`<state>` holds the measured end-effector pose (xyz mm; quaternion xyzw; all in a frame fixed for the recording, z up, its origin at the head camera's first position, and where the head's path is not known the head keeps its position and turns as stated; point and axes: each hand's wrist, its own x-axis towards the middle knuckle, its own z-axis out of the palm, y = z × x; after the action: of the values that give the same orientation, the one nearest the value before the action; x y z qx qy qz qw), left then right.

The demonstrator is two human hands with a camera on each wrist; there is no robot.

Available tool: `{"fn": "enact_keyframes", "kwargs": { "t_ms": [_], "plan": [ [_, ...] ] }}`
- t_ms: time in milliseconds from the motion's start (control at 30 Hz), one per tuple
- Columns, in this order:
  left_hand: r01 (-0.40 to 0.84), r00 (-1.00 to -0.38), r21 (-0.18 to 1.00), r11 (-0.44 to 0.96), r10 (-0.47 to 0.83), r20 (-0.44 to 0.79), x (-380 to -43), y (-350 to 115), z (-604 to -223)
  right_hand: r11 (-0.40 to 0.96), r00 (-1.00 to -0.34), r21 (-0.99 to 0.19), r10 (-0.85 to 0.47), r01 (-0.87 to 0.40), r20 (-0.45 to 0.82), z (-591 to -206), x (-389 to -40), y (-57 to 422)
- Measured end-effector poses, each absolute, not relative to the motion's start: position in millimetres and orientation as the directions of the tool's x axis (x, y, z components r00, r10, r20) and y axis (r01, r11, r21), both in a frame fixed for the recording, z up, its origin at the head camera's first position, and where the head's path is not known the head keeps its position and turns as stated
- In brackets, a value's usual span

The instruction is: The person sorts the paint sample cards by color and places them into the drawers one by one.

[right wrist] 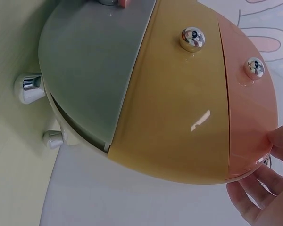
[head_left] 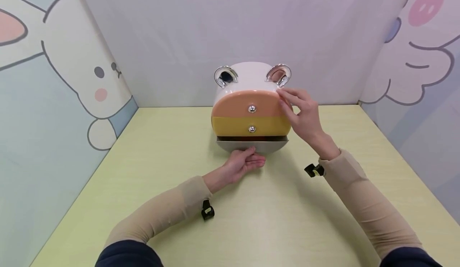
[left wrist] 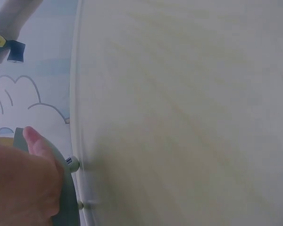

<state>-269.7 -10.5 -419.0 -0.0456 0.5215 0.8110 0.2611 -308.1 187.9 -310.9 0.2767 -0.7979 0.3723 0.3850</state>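
A small rounded drawer cabinet (head_left: pixel 250 75) with shiny ears stands on the table. Its front has an orange drawer (head_left: pixel 230 106), a yellow drawer (head_left: pixel 230 126) and a grey-green bottom drawer (right wrist: pixel 89 70), which is pulled out a little with a dark gap above it. At the bottom drawer's middle my left hand (head_left: pixel 238 165) pinches the knob (right wrist: pixel 107 1), thumb above and fingers below; the knob is mostly hidden. My right hand (head_left: pixel 304 115) grips the cabinet's upper right edge, thumb on the orange front and fingers along the side (right wrist: pixel 264 188).
Silver feet (right wrist: pixel 30 88) lift the cabinet off the pale yellow table (head_left: pixel 172 147). A grey back wall (head_left: pixel 172 59) rises behind it, and printed cartoon panels (head_left: pixel 61 99) flank both sides. Each wrist wears a small black camera (head_left: pixel 207 210).
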Motion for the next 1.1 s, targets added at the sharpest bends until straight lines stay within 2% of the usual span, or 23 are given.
{"fn": "enact_keyframes", "kwargs": {
  "t_ms": [1100],
  "plan": [
    [-0.480, -0.866, 0.796, -0.368, 0.344, -0.362, -280.0, -6.6, -414.6, 0.565, -0.543, -0.378, -0.152, -0.734, 0.826, -312.9, -309.5, 188.6]
  ]
}}
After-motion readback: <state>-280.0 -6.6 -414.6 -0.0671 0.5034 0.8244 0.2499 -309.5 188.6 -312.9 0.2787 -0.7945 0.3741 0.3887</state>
